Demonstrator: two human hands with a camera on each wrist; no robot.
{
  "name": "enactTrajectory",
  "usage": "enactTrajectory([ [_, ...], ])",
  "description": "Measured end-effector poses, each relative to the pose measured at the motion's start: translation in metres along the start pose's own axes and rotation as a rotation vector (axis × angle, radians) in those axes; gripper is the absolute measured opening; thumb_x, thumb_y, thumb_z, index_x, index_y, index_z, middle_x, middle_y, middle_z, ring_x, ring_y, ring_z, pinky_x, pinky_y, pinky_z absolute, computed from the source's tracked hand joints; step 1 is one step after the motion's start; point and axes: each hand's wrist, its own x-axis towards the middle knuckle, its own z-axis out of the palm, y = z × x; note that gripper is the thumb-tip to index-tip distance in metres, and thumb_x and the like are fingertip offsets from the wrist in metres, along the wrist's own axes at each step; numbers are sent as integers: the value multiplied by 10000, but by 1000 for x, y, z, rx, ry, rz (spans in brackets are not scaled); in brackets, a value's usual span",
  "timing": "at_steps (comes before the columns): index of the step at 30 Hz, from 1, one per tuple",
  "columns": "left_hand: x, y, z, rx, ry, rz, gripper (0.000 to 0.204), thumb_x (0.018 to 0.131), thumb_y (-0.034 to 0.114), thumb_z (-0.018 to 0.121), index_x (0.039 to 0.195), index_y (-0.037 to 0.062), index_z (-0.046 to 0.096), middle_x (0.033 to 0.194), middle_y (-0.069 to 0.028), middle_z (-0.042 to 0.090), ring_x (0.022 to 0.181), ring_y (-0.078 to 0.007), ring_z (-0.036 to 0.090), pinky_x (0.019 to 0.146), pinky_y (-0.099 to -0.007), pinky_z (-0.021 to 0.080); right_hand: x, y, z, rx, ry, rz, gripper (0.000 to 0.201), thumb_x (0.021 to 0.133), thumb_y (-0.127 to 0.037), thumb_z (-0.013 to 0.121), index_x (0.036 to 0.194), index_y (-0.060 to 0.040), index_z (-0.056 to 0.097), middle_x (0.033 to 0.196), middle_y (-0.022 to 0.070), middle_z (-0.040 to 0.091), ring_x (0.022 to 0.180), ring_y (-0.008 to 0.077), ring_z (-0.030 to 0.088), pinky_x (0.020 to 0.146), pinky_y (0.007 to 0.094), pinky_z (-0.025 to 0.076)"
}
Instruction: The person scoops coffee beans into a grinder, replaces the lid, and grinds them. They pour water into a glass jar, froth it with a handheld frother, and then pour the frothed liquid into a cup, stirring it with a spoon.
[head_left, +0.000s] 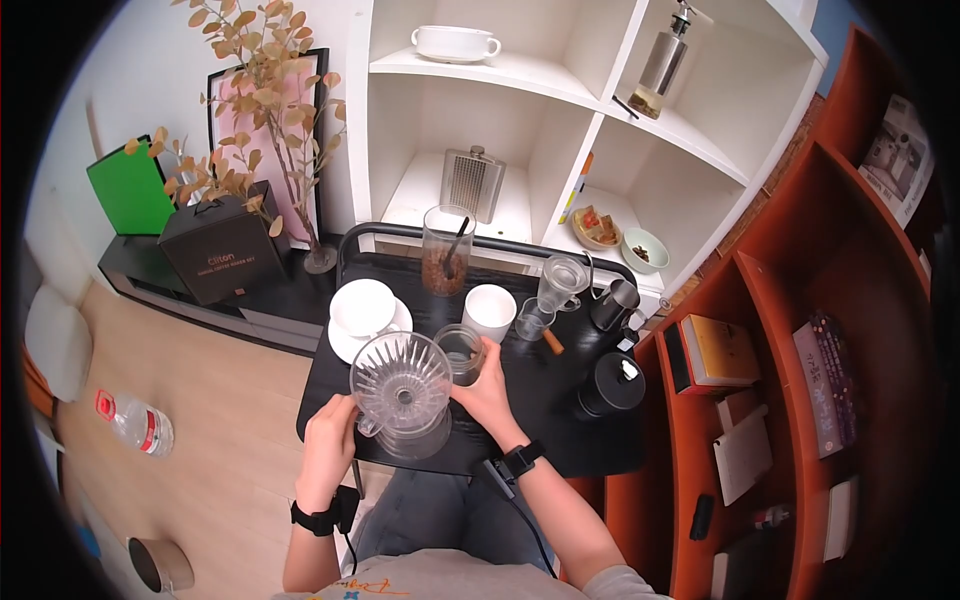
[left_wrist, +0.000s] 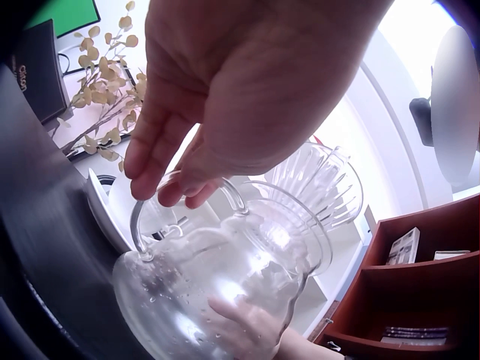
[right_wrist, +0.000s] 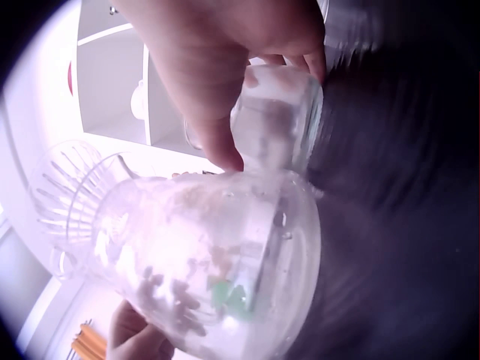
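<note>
A clear ribbed dripper (head_left: 400, 365) sits over a glass coffee pot (head_left: 418, 442) near the front edge of the black table (head_left: 540, 440). My left hand (head_left: 328, 440) is at the pot's left side, its fingers curled at the looped glass handle (left_wrist: 138, 229). Water drops cling to the pot's wall in the left wrist view. Just right of the dripper, my right hand (head_left: 488, 392) grips a small glass jar (right_wrist: 274, 124), thumb on one side and fingers on the other. In the right wrist view the jar stands close beside the pot.
Behind stand a white cup (head_left: 362, 306) on a saucer (head_left: 340, 345), a white mug (head_left: 490, 312) and a tall glass of brown beans (head_left: 440, 272). To the right are a wooden-handled glass (head_left: 534, 320), a metal kettle (head_left: 613, 306) and a black canister (head_left: 610, 386). A rail (head_left: 400, 228) edges the table's back.
</note>
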Motion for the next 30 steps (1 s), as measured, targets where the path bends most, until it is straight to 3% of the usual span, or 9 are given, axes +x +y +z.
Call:
enactTrajectory([
  [3,0,1,4,-14,86,65,157,817,-59,514,955,-6,569,781,-175,547,730,-368,546,641,-395,434,4,-14,4,-153,-31,29,855,633,-275,818,1267,-16,305,1226,207,460,1145,367,495,903,412,442],
  [9,-3,-3,6,-3,85,81,169,820,-62,512,969,-7,570,792,-177,558,736,-369,549,646,-395,438,1,-15,11,-355,-31,-6,885,699,-310,778,1341,-4,250,1249,222,451,1152,395,478,904,422,450],
  [12,-5,-2,3,-7,-6,20,378,685,-162,431,1014,-27,561,915,-221,596,851,-412,581,749,-376,476,-8,-11,1,-309,10,14,859,705,-313,775,1328,22,289,1237,235,451,1105,394,516,884,422,459],
  [16,-5,-1,8,-44,-34,29,378,687,-163,436,1017,-27,561,908,-221,595,847,-412,579,742,-370,477,-29,-23,-38,-222,19,30,521,767,-253,731,1148,18,502,1046,180,573,871,279,623,741,374,503],
  [17,-5,2,11,-41,-12,69,272,753,-113,478,996,-22,561,853,-199,580,791,-392,571,688,-381,464,-36,-30,-48,-216,38,9,392,788,-212,715,1069,13,561,959,151,610,773,231,643,676,345,514],
  [18,-4,5,14,-37,11,110,167,820,-63,520,976,-17,561,798,-176,566,734,-371,564,635,-392,451,-43,-42,-57,-102,121,-39,208,819,-122,678,964,4,598,766,93,625,626,157,612,576,273,493],
  [20,-1,13,20,-48,-10,122,167,822,-59,522,978,-14,562,797,-174,565,733,-370,564,633,-394,450,-60,-66,-84,-87,198,-52,93,836,-68,658,886,0,618,572,19,522,511,44,461,487,205,382],
  [25,3,27,31,-75,-107,131,252,781,-110,504,1006,-18,569,817,-197,572,743,-390,573,640,-373,467,-93,-83,-162,-8,492,-16,91,880,-35,591,803,-19,637,569,-93,416,536,-18,329,486,172,231],
  [30,13,37,49,-97,-108,198,190,806,-58,545,988,-13,577,785,-181,564,692,-372,562,593,-374,447,-67,-29,-236,-3,575,61,230,935,-174,543,768,-34,615,556,-90,368,503,4,286,458,204,194],
])
